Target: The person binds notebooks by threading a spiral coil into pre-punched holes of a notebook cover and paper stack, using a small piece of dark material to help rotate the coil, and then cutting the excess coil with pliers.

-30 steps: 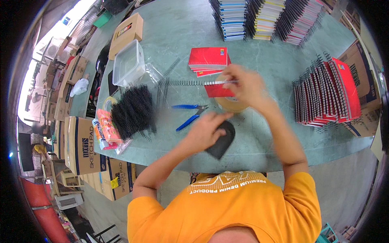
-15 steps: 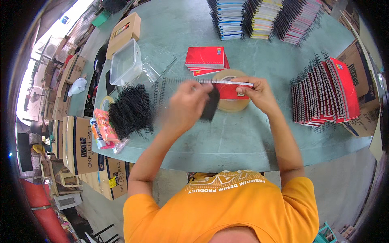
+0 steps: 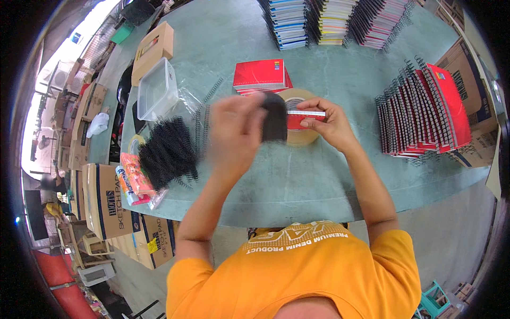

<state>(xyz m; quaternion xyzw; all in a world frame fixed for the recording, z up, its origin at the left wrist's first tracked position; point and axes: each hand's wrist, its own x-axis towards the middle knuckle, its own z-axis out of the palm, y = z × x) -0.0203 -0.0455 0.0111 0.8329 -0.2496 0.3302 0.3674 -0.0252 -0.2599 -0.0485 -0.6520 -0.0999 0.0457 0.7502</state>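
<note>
My right hand pinches the right end of a small red notebook, held edge-up with its white holed margin showing. My left hand is smeared by motion at the notebook's left end. Beside its fingers is a flat, dark, round-ended piece that hides part of the notebook; whether the fingers grip it is unclear. Under the notebook lies a wide roll of clear tape. Beyond it sits a short stack of red notebooks. Left of my left hand is a heap of black spiral coils.
Red notebooks with coils stand at the right, near cardboard boxes. Coil-bound stacks line the far side. A clear plastic tub, a brown box and colourful packets lie at the left of the green table.
My left hand has shifted slightly left and the dark piece has risen with it. The notebook, still in my right hand, shows less of its length. The whole view has shifted a little.
</note>
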